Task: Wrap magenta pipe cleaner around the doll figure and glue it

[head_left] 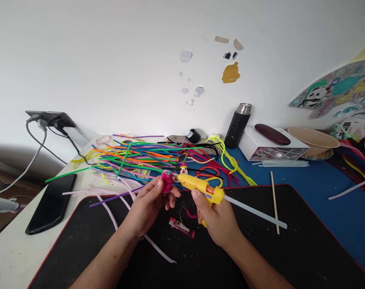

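Between the thumb and fingers of my left hand (152,198) is a magenta coil of pipe cleaner (167,181), held upright. My right hand (215,216) is wrapped round the grip of a yellow hot glue gun (197,185). Its nozzle points left and reaches the coil's upper right side; whether it touches, I cannot tell. A long translucent glue stick (256,212) sticks out of the gun's back. Under the hands, a red lighter (181,227) lies on the black mat (116,257). Just behind the nozzle stands a small figure with a pink and yellow top (184,168).
A heap of coloured pipe cleaners (140,154) spreads behind my hands. On the right lie a wooden stick (275,202) and spare glue sticks (283,163). At the back stand a black flask (238,126), a white drawer box (269,146) and a bowl (313,138). A black phone-like slab (51,202) lies left.
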`<act>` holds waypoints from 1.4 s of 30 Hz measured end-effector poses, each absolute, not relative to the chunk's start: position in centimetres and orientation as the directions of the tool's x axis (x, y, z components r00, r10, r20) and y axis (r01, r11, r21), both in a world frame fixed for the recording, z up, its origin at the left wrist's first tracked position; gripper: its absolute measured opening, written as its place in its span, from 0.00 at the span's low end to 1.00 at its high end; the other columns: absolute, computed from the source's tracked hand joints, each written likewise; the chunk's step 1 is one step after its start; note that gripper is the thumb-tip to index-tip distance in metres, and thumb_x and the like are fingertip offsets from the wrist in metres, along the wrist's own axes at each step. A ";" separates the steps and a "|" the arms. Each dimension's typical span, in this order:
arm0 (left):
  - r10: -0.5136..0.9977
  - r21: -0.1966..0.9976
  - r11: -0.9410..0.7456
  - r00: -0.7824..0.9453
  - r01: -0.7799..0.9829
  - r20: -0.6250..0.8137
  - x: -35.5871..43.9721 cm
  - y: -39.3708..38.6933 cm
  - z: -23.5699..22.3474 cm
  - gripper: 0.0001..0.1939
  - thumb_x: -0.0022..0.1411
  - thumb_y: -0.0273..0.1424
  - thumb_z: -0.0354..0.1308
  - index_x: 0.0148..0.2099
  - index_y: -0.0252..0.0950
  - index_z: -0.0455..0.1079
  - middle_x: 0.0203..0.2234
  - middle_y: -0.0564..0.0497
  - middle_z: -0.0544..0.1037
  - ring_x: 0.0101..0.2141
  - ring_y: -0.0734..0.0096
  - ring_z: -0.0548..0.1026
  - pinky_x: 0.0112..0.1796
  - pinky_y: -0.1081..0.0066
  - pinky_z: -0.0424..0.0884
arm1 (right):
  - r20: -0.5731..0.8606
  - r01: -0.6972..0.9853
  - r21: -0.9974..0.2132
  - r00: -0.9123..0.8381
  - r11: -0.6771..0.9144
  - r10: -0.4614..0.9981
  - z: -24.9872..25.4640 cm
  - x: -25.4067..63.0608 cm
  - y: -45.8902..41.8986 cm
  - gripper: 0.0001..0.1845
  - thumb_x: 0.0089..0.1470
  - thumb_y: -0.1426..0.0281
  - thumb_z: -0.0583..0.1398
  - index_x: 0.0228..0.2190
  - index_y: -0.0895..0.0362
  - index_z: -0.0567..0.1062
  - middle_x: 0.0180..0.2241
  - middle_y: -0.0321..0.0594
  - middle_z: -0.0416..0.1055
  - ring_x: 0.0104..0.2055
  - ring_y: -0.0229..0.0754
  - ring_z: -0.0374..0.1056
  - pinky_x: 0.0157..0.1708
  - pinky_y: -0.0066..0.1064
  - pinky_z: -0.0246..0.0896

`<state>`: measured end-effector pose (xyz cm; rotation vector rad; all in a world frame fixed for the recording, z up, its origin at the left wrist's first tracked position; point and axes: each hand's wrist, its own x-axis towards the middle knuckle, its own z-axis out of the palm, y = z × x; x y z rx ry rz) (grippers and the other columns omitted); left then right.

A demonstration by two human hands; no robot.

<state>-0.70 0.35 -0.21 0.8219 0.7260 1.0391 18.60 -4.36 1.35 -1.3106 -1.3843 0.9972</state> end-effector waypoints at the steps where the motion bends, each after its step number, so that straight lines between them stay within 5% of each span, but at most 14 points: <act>1: 0.932 0.850 0.281 0.339 -0.447 -0.129 -0.7 0.4 -0.2 0.21 0.63 0.50 0.70 0.37 0.35 0.80 0.32 0.44 0.86 0.25 0.70 0.77 0.26 0.73 0.68 | 0.103 0.217 -0.971 0.027 0.095 0.994 1.3 18.6 -4.3 0.31 0.69 0.46 0.56 0.21 0.52 0.65 0.14 0.31 0.61 0.17 0.37 0.62 0.20 0.28 0.57; 18: 0.906 0.761 0.375 0.384 -0.530 -0.179 -0.9 0.6 -0.2 0.21 0.60 0.50 0.73 0.41 0.35 0.84 0.30 0.47 0.86 0.24 0.70 0.77 0.25 0.74 0.70 | -0.004 0.059 -0.998 0.006 -0.004 1.000 0.5 19.0 -4.4 0.32 0.65 0.41 0.59 0.31 0.57 0.79 0.17 0.30 0.62 0.19 0.37 0.64 0.22 0.28 0.59; 42: 0.885 0.745 0.411 0.426 -0.525 -0.188 -0.7 0.4 0.2 0.22 0.59 0.50 0.74 0.42 0.35 0.84 0.29 0.47 0.86 0.23 0.71 0.77 0.24 0.75 0.68 | 0.018 0.145 -0.989 0.019 0.015 1.000 0.9 18.7 -4.7 0.35 0.67 0.41 0.56 0.19 0.53 0.66 0.15 0.32 0.61 0.18 0.36 0.63 0.21 0.28 0.57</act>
